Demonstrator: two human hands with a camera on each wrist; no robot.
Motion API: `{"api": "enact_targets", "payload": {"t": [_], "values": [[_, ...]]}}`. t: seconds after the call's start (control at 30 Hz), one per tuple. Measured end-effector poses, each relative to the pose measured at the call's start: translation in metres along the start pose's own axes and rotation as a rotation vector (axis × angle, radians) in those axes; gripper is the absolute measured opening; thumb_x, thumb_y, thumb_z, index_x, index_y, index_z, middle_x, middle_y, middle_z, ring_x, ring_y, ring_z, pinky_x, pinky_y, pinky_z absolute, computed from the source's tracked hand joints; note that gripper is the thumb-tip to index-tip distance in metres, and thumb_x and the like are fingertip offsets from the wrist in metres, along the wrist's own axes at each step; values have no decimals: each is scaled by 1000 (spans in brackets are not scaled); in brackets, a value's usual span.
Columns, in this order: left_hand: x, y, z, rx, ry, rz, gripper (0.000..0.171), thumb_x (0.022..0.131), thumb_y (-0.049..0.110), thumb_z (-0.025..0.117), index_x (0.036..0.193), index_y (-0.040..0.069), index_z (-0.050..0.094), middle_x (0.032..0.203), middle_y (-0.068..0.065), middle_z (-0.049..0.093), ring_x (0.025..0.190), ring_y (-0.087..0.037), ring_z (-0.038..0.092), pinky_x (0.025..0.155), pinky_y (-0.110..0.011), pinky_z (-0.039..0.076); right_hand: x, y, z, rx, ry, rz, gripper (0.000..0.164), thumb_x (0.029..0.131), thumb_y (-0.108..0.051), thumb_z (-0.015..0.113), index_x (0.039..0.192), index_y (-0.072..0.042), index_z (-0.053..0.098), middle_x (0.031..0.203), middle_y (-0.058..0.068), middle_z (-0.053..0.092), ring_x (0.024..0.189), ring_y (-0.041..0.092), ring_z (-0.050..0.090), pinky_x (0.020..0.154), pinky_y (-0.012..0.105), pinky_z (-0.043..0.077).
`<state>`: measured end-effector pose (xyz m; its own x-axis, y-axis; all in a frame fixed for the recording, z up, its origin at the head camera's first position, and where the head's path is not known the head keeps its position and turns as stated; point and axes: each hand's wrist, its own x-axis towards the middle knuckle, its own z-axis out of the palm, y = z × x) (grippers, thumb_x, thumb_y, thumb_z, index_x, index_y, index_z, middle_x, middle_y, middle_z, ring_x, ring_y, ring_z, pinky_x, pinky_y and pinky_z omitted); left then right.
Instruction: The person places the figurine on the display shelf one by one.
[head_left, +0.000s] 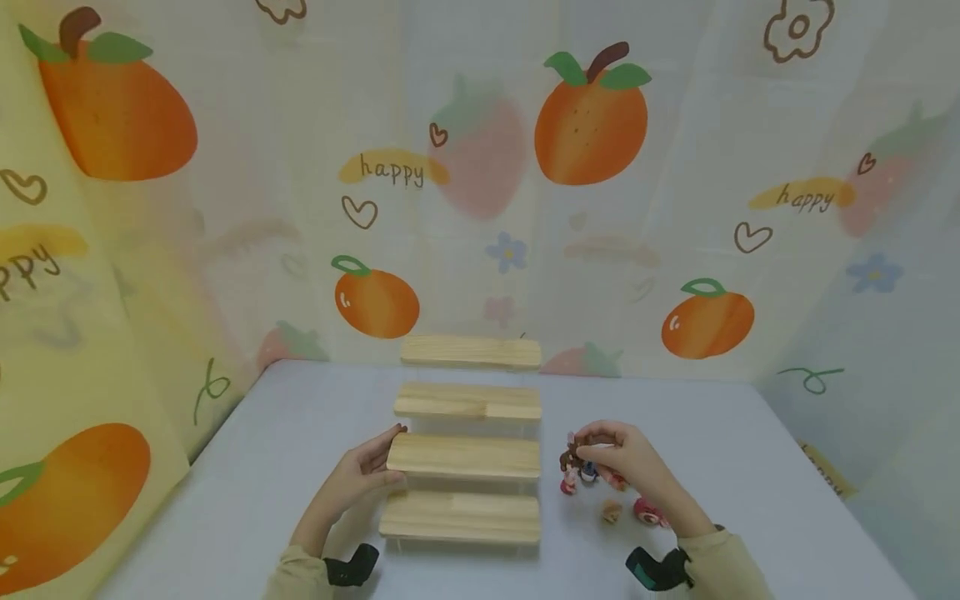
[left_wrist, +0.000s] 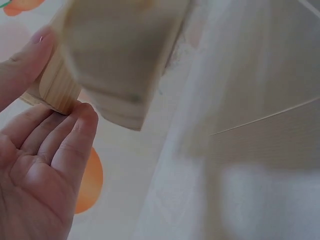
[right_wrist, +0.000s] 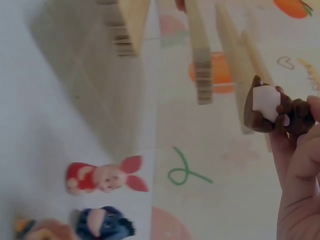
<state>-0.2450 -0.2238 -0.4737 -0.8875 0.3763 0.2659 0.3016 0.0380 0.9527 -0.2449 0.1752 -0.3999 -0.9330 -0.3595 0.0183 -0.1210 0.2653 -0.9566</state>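
Observation:
A stepped rack of wooden shelves [head_left: 465, 456] stands mid-table. My left hand [head_left: 393, 454] holds the left end of the second shelf from the front, thumb on top and fingers below. The left wrist view shows that shelf end [left_wrist: 115, 60] close up, pinched by my left hand [left_wrist: 62, 75]. To the right of the rack, my right hand [head_left: 583, 451] pinches a small brown figurine [head_left: 572, 457] just above the table. In the right wrist view the brown figurine [right_wrist: 267, 107] sits at the fingertips [right_wrist: 300, 145] of that hand.
Small figurines lie on the grey table [head_left: 262, 467] under and beside my right hand: a pink one [head_left: 569, 482], a blue one [head_left: 588, 473], a tan one [head_left: 611, 512] and a red-pink one [head_left: 649, 512]. A fruit-print curtain [head_left: 480, 208] closes the back and sides.

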Motion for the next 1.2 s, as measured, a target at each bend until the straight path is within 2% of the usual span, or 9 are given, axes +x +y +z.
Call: {"api": "enact_targets", "payload": {"t": [0.23,0.4,0.5,0.67,0.77,1.0,1.2], "values": [[-1,0,-2,-20,-24,4,73,78,1,66,136,-10,23,139,-26,21,124,-29,30,94,-23,33,15,-18,5,1,84,-30,31,82,-22,67,101,2,62,78,11,61,43,12,38,38,23,36],[-4,-1,-4,-27,-7,-14,73,78,0,67,136,-10,23,139,-27,21,123,-23,32,94,-23,33,27,-26,10,15,108,-67,32,82,-25,66,102,1,62,72,12,59,41,13,38,38,26,35],[-3,-1,-3,-33,3,-22,73,78,0,67,136,-9,23,139,-26,21,123,-22,32,94,-23,32,33,-32,12,59,117,-89,31,83,-24,65,103,0,62,68,11,56,41,14,37,38,25,33],[-1,-2,-2,-50,-8,-18,74,78,0,66,136,-10,21,140,-25,19,125,-30,27,95,-23,32,42,-45,15,148,98,-113,32,84,-19,64,106,4,58,62,6,50,41,12,35,39,23,31],[-1,-2,-1,-54,-10,-10,74,78,-1,66,136,-10,20,140,-26,19,125,-32,25,95,-22,32,51,-52,18,183,81,-153,34,85,-16,62,108,8,55,67,6,51,42,11,35,39,23,31],[-2,-1,0,-61,2,-14,74,78,-2,66,136,-11,21,140,-26,19,124,-29,27,94,-23,33,73,-70,30,191,69,-238,25,86,-9,60,105,9,58,72,7,54,42,10,37,39,23,33],[-3,-2,1,-78,3,-17,73,78,-2,66,136,-10,22,140,-27,17,124,-26,29,94,-24,33,92,-85,47,247,62,-196,26,85,-11,62,105,5,59,84,9,56,42,9,38,40,21,33]]}}
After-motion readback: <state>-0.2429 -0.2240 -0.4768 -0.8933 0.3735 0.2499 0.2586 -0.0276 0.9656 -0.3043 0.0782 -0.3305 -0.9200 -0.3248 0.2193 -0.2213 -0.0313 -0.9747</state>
